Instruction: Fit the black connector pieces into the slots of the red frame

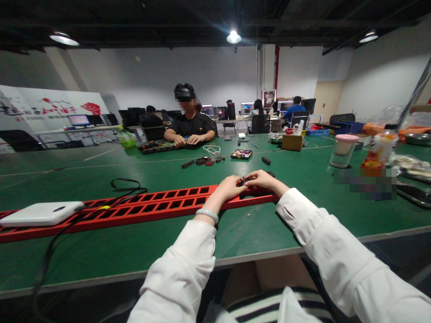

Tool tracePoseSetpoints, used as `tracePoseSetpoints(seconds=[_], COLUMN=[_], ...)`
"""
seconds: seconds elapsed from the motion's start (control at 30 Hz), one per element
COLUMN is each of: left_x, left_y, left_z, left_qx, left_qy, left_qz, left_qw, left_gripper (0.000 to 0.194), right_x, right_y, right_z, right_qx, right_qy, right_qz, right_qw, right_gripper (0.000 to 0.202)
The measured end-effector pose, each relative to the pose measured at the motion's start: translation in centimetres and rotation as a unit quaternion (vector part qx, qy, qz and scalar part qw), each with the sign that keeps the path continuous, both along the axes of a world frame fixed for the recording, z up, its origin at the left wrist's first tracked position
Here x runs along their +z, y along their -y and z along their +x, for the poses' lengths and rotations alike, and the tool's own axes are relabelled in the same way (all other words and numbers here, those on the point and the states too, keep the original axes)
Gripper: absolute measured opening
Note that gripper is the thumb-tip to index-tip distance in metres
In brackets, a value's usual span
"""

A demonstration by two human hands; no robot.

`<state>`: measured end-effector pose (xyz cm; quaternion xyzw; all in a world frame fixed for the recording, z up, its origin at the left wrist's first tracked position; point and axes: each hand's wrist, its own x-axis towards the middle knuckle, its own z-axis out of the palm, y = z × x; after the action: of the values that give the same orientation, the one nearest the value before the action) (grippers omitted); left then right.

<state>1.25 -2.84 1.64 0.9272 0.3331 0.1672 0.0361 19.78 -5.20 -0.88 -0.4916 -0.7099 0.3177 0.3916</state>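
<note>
A long red frame with rows of rectangular slots [182, 209] lies across the green table in front of me. At its right part, my left hand [230, 187] and my right hand [261, 179] meet with curled fingers. Between the fingertips a small black piece [241, 182] shows, and both hands appear to grip it. Its exact kind cannot be made out, as the fingers cover most of it. My left wrist, with a pale bangle, crosses over the red frame. My right wrist is near the frame's right end.
A white power bank [43, 213] with a black cable [50, 246] rests on the frame's left part. Ahead lie loose dark blocks [202, 161], a white cable [213, 151] and a small tray [241, 154]. A lidded cup [342, 152] stands right. Across the table a co-worker [191, 123] sits.
</note>
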Motion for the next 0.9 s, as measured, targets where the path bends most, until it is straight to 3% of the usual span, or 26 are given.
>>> tracePoseSetpoints(seconds=[0.6,0.9], left_x=[0.6,0.0], left_y=[0.6,-0.3], left_z=[0.0,-0.2], left_qx=[0.02,-0.019], left_qy=[-0.001,0.0], left_qz=[-0.017,-0.012], left_qw=[1.0,1.0], left_gripper=[0.039,0.04], right_x=[0.3,0.3], right_y=[0.3,0.2], right_z=[-0.2,-0.3], right_qx=[0.013,0.015], right_qy=[0.015,0.048], right_qz=[-0.007,0.019], right_qw=[1.0,0.999], right_gripper=[0.042,0.041])
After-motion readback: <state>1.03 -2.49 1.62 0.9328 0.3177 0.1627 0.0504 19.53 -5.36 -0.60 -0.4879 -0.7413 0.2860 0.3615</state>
